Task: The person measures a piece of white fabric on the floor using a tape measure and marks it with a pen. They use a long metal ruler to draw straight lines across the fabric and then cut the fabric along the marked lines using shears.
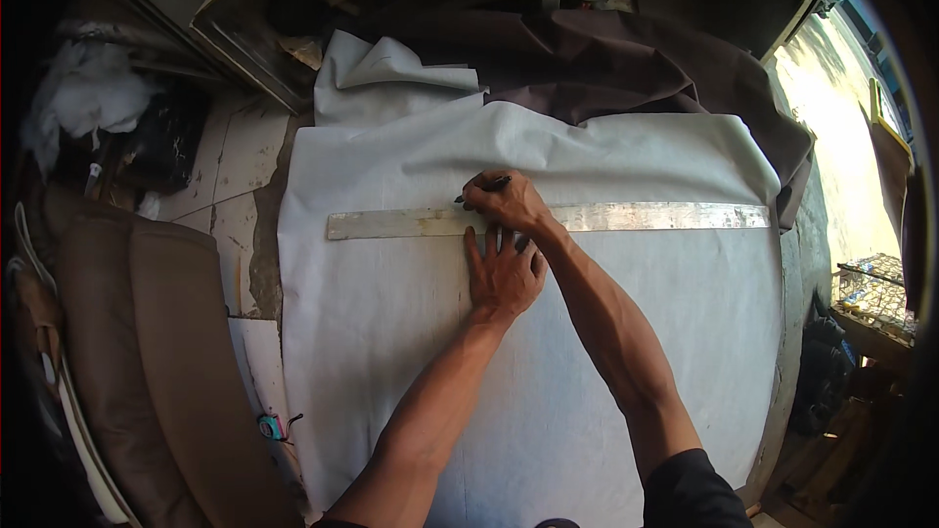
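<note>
Open room: bare pale cloth [626,352] on your near side, left and right.
Ruler [675,217]: lies left to right across the cloth, right end close to its right edge.
Your left hand [504,274]: flat, fingers spread, by the ruler's near edge.
Your right hand [507,203]: closed around a pen [502,182].
Far: rumpled brown cloth [626,64].
Left: brown padding [176,352], tape measure [271,427].
Wire rack [873,286]: right; contents unclear.

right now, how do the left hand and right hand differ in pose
The left hand lies spread palm-down; the right hand is curled around a dark pen. The left hand is at the near edge of the metal strip, while the right hand extends past its far edge. Both are bare.
</note>
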Tool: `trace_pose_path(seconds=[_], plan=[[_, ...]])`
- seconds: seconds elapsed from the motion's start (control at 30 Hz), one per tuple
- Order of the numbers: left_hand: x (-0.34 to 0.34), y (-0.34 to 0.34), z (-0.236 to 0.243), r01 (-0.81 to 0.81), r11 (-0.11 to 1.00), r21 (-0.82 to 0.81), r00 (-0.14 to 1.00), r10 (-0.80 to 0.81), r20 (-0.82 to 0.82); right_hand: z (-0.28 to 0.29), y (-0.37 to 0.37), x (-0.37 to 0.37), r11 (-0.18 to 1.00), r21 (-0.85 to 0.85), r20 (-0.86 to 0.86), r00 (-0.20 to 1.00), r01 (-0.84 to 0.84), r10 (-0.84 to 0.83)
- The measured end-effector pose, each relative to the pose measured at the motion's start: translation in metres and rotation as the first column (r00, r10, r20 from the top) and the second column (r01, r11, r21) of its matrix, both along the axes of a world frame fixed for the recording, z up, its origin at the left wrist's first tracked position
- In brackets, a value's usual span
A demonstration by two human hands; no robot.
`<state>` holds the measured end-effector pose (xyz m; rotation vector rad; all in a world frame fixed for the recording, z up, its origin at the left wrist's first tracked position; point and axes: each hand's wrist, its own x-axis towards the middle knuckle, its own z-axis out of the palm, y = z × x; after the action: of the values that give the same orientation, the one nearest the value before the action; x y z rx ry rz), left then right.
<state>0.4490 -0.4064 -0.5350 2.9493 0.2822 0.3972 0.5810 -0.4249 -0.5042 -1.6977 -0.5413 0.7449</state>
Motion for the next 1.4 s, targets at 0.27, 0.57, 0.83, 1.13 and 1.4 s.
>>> trace_pose_path(seconds=[0.27, 0.57, 0.83, 1.13, 1.4], plan=[[-0.004, 0.004, 0.000, -0.009, 1.000, -0.020, 0.999, 0.008, -0.037, -0.003, 0.009, -0.001, 0.980, -0.174, 0.454, 0.876, -0.094, 0.164], [0.003, -0.003, -0.007, 0.024, 0.997, -0.080, 1.000, -0.023, 0.010, 0.024, -0.131, 0.062, 0.942, -0.325, 0.045, 0.996, 0.085, -0.075], [0.002, -0.002, -0.008, 0.012, 1.000, -0.006, 0.999, -0.012, -0.038, 0.039, -0.356, 0.137, 0.797, -0.390, -0.047, 0.855, 0.460, -0.517], [0.002, -0.008, -0.010, 0.000, 1.000, 0.007, 0.999, 0.000, -0.038, 0.036, -0.472, 0.184, 0.503, -0.460, 0.281, 0.657, 0.732, -0.700], [-0.001, 0.001, -0.006, -0.010, 1.000, 0.028, 1.000, 0.011, -0.024, 0.030, -0.457, 0.183, -0.107, -0.541, 0.785, 0.455, 0.834, -0.421]])
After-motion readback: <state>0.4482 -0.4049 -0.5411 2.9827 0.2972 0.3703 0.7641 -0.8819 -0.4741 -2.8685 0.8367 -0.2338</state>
